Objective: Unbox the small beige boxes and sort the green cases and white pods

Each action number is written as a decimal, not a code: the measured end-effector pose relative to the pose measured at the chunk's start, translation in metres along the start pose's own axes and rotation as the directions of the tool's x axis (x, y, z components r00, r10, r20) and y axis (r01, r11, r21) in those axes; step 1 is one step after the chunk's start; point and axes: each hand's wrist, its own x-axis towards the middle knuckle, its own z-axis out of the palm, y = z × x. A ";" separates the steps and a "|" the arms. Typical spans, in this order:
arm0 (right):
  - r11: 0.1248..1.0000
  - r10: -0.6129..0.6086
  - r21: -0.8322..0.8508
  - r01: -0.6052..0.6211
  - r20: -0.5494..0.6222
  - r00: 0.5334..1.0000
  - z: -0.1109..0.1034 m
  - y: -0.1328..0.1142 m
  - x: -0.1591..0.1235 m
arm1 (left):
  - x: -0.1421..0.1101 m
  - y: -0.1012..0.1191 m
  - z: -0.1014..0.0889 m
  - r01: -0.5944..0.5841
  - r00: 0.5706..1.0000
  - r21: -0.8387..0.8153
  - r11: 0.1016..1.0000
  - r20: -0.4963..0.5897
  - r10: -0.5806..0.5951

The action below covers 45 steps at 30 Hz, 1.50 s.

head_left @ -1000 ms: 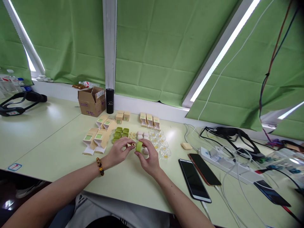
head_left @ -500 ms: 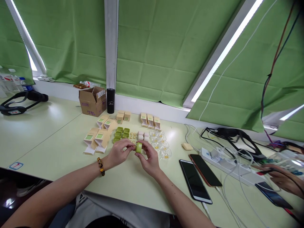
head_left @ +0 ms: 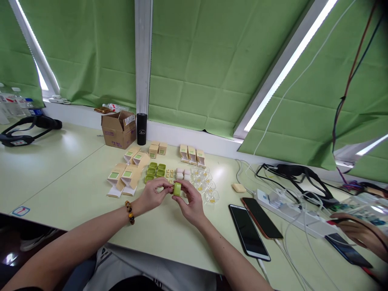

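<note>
Both my hands meet over the pale green table [head_left: 75, 194] on a small green case [head_left: 177, 188]. My right hand [head_left: 189, 202] grips the case between thumb and fingers. My left hand [head_left: 152, 193], with a bead bracelet at the wrist, pinches at the case's left side. Just behind them lie more green cases [head_left: 155, 169], small white blocks [head_left: 183, 174], clear plastic shells with yellow pieces [head_left: 206, 185] and tan cartons with green labels [head_left: 124, 176].
An open cardboard box [head_left: 118, 129] and a black cylinder [head_left: 141, 129] stand near the window sill. Two phones [head_left: 254, 226], a power strip [head_left: 291, 210] and tangled cables lie at right, where another person's hand [head_left: 360, 234] rests. A black headset [head_left: 27, 129] sits far left.
My hands have turned the green case a little and drawn closer together. Another person's hand has come into view at the right edge by the cables.
</note>
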 end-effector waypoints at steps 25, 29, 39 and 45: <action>0.903 -0.324 -0.308 0.298 -0.035 0.945 -0.005 -0.005 0.002 | 0.004 0.005 -0.008 0.016 0.994 0.128 0.992 0.109 -0.031; 0.873 -0.368 -0.338 0.350 0.014 0.930 -0.008 -0.009 0.004 | 0.003 0.002 -0.007 -0.013 0.995 0.200 0.980 0.097 -0.006; 0.818 -0.406 -0.444 0.367 0.006 0.914 -0.009 -0.011 0.003 | 0.003 0.006 -0.009 -0.251 0.968 0.408 0.878 0.092 0.234; 0.721 -0.482 -0.592 0.359 -0.057 0.874 -0.009 -0.013 0.004 | -0.001 0.006 -0.010 -0.346 0.937 0.554 0.757 0.175 0.301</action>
